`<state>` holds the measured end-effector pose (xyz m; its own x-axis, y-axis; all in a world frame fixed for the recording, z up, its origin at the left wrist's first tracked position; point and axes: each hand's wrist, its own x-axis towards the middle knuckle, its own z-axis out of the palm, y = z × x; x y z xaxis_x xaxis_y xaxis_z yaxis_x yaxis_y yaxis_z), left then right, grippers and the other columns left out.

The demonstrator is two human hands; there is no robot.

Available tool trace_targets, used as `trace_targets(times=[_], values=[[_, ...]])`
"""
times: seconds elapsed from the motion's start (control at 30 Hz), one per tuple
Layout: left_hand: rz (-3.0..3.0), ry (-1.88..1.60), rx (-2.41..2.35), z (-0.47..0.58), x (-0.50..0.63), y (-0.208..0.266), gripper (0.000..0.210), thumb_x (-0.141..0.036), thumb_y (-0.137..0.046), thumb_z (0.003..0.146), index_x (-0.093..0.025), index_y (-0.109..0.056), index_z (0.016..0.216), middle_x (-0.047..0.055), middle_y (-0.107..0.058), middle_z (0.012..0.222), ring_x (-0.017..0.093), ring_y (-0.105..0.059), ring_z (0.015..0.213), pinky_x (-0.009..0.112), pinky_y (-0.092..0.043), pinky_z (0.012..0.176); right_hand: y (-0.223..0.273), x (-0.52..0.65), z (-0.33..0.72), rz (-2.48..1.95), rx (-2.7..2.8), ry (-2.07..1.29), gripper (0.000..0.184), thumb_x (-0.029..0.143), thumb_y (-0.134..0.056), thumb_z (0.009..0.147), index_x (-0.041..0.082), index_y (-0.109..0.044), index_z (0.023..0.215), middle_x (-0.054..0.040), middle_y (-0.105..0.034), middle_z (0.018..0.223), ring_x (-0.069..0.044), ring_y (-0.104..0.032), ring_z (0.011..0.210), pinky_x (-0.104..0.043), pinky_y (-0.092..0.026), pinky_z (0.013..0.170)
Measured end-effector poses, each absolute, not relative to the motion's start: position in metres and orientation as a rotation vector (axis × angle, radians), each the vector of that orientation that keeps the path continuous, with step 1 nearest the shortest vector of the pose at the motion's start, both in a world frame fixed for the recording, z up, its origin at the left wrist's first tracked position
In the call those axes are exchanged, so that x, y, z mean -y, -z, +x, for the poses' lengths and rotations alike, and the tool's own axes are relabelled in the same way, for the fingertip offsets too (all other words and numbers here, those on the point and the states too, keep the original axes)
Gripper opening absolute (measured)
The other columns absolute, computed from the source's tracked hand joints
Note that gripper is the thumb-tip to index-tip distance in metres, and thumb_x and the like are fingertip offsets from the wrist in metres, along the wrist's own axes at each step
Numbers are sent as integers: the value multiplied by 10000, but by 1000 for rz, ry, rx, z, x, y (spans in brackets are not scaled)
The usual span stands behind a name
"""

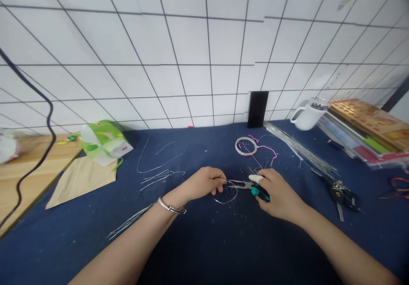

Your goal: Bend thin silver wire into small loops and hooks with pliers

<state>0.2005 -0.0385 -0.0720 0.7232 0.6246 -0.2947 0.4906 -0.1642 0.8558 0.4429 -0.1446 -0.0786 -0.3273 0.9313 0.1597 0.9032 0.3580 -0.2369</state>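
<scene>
Curled wire point(223, 202) in left hand point(207, 183), pliers point(247, 185) in right hand point(280, 193)

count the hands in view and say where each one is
2. The left hand is near the middle of the picture, pinching a thin looped wire; the right hand is to its right, holding pliers. No other hands show.

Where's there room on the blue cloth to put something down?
Mostly bare: blue cloth between bent wire and white ring, and between tan sheet and the front-left wires. Crowded: the right, with wire bundle, white mug and stacked books.
</scene>
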Motion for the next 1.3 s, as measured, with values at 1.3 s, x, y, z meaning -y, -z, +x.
trace_targets(times=[1.3], values=[[2531, -209, -826, 234, 64, 92, 87, -175, -529, 806, -202, -601, 847, 32, -589, 814, 180, -547, 785, 289, -421, 701, 44, 157, 468, -1682, 2555, -159, 264, 117, -612, 603, 216, -569, 843, -75, -551, 966, -277, -506, 907, -433, -410, 769]])
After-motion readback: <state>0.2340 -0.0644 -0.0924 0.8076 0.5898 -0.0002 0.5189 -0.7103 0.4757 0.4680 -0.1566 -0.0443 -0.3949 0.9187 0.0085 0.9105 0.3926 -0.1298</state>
